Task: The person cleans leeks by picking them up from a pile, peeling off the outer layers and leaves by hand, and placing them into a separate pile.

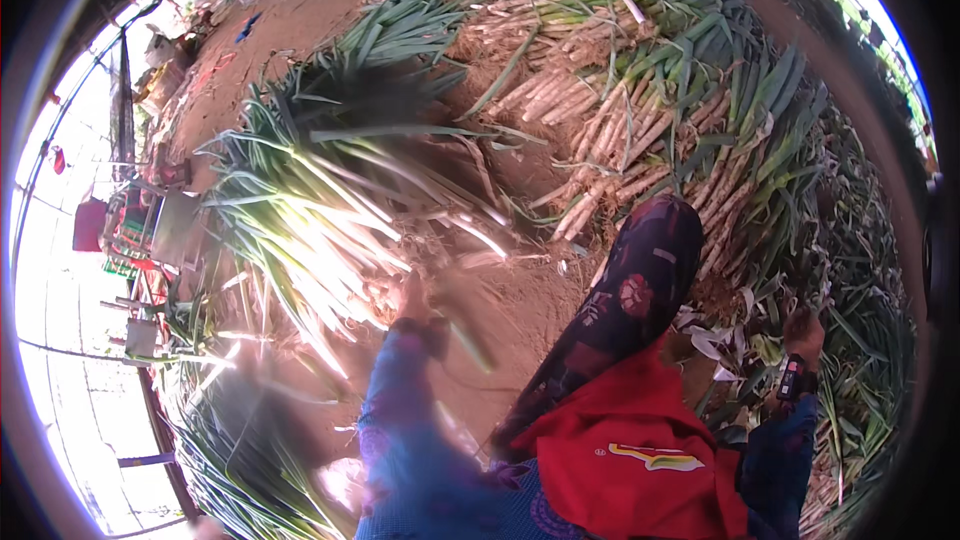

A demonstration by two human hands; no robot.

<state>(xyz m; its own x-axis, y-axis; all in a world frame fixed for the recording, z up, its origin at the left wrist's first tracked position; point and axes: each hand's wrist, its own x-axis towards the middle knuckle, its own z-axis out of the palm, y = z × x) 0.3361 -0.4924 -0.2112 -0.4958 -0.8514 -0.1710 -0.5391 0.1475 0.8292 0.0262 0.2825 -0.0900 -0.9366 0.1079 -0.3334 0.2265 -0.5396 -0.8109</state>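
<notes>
My left hand (407, 302) is at the root ends of a spread of long green onions (310, 210), their white stalks bright with glare and their green tops pointing up and left. Blur and glare keep me from seeing whether its fingers close around any stalks. Far to the right, my right hand (803, 334) is low among dry, pale leaf scraps (715, 340) beside the heaped onions; its fingers are mostly hidden. A dark wristband device (791, 377) sits on that wrist. A blurred green stalk (467, 335) shows just right of my left hand.
A large heap of green onions (600, 130) curves from the back round to the right, roots inward. More onion tops (240, 450) lie at lower left. Bare brown soil (500, 305) stretches between. My patterned knee (650, 250) and a red apron (630, 440) fill the lower middle.
</notes>
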